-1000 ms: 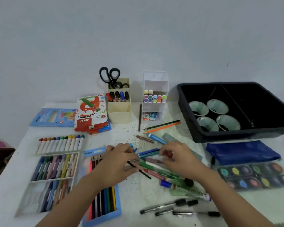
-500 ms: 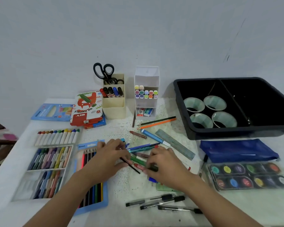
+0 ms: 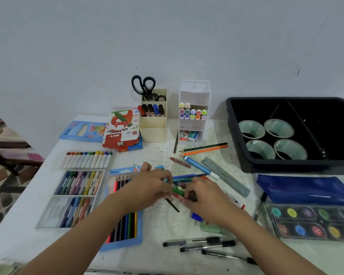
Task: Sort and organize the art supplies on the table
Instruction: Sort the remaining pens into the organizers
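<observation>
A loose pile of markers and pencils (image 3: 184,178) lies at the table's middle. My left hand (image 3: 149,185) curls over its left side and holds a thin black pencil (image 3: 172,205) that sticks out below the fingers. My right hand (image 3: 204,197) grips a green marker (image 3: 178,190) and other markers from the pile's right side. An open blue box of coloured pencils (image 3: 125,225) lies under my left forearm. A beige holder (image 3: 153,120) with scissors and markers and a white holder (image 3: 194,114) with highlighters stand at the back.
Crayon trays (image 3: 77,183) and an oil pastel box (image 3: 121,129) lie at left. A black bin (image 3: 286,165) with tape rolls, a blue pouch (image 3: 306,188) and a watercolour set (image 3: 310,223) sit at right. Black pens (image 3: 203,245) lie near the front edge; a ruler (image 3: 224,176) lies diagonally.
Both hands have closed in on the pile; my right hand has slid left and now meets the left over the green marker. The head view has shifted slightly.
</observation>
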{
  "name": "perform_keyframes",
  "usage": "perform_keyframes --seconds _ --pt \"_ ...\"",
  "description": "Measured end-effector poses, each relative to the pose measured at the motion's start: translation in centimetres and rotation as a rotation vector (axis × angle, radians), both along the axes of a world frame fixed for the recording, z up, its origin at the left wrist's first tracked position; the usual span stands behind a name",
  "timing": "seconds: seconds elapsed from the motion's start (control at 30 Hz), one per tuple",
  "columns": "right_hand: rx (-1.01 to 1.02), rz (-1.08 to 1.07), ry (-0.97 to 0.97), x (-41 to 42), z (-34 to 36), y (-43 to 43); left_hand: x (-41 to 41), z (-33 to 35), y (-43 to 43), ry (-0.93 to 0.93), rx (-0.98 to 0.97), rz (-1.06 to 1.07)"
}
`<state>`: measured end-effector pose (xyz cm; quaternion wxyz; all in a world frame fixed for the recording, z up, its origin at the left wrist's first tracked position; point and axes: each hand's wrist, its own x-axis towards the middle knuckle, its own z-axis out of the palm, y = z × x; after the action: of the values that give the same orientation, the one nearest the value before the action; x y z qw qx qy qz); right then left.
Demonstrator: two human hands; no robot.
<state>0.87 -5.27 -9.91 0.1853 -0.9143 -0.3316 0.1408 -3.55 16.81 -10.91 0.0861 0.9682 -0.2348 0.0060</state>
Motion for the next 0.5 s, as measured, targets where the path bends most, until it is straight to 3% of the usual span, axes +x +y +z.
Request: perform_keyframes --seconds 0.23,0.33,0.4,0.5 --pt "0.162 -0.148 0.094 1.2 0.4 0.2 1.0 0.3 0.6 0.015 0.044 -0.130" --pt "0.386 -0.232 0.307 1.5 1.0 0.2 0.8 0.2 0.9 0.001 -0.006 -0.154" --pt "0.551 -0.244 0.433 1.4 1.8 0.5 0.3 0.4 0.7 -0.012 -0.108 -0.102" --pt "0.758 -0.278 0.508 0.9 3.5 1.6 -1.1 2.4 1.0 0.008 -0.450 0.135"
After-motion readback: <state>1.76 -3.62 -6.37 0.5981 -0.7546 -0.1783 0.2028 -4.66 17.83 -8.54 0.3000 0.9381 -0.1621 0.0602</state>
